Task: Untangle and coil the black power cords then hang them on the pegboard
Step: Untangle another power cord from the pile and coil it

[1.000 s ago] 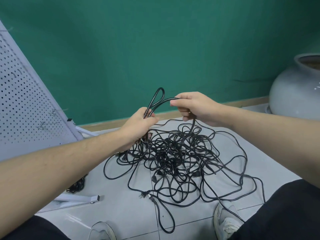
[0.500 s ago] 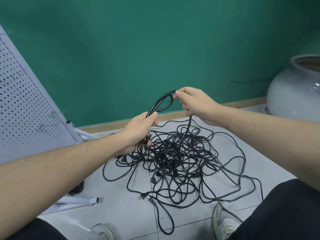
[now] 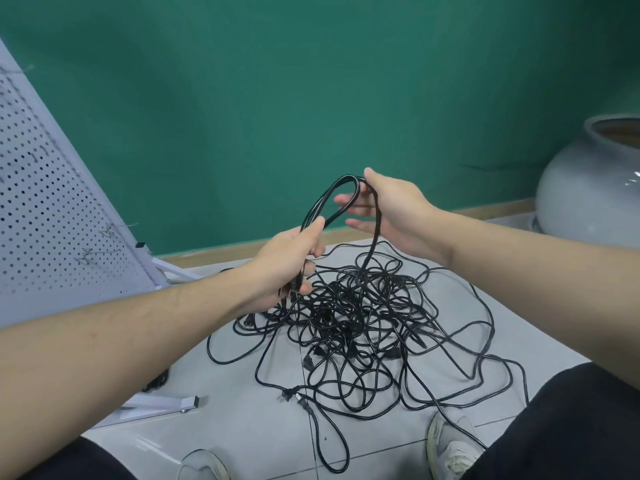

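Grey tile floor (image 3: 242, 427), green wall | left hand (image 3: 287, 261) grips gathered loops (image 3: 332, 199) to keep the coil | right hand (image 3: 391, 213), fingers relaxed, guides the strand | tangled cords (image 3: 363, 323) mid-floor | pegboard (image 3: 45, 202) left.

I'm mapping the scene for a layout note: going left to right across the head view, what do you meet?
Pegboard → left hand → cord loop → right hand → grey pot.
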Demonstrator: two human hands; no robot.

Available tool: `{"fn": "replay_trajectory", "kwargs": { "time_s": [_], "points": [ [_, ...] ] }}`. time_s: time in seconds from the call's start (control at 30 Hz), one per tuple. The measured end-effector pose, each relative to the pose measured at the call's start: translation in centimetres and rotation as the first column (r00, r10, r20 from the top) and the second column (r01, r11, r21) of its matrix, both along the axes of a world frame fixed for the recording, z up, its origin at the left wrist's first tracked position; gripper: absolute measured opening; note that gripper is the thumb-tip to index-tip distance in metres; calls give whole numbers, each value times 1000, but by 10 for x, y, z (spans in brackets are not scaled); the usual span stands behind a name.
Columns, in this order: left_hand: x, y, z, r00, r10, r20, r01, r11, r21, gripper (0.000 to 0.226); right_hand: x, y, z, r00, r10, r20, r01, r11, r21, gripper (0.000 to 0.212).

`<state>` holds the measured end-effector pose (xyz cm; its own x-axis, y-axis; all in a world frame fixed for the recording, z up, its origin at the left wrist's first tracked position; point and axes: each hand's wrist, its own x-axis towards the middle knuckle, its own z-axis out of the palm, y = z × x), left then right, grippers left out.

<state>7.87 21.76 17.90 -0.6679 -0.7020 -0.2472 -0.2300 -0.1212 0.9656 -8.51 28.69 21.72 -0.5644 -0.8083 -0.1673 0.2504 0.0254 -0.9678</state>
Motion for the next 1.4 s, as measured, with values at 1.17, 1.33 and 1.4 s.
{"fn": "replay_trajectory", "kwargs": {
  "time_s": [1.17,1.33,1.4],
  "points": [
    [-5,12,1,935,-354,-12,354,935,31,28,10,-5,5,956,44,289,-26,998,-66,42],
    [-6,11,-4,976,-210,-61,212,977,26,27,4,1,-9,980,180,81,-188,978,95,46],
    [-9,9,-2,985,-134,-107,139,989,49,26,3,4,-20,942,328,-66,-304,922,242,34]
  ]
}}
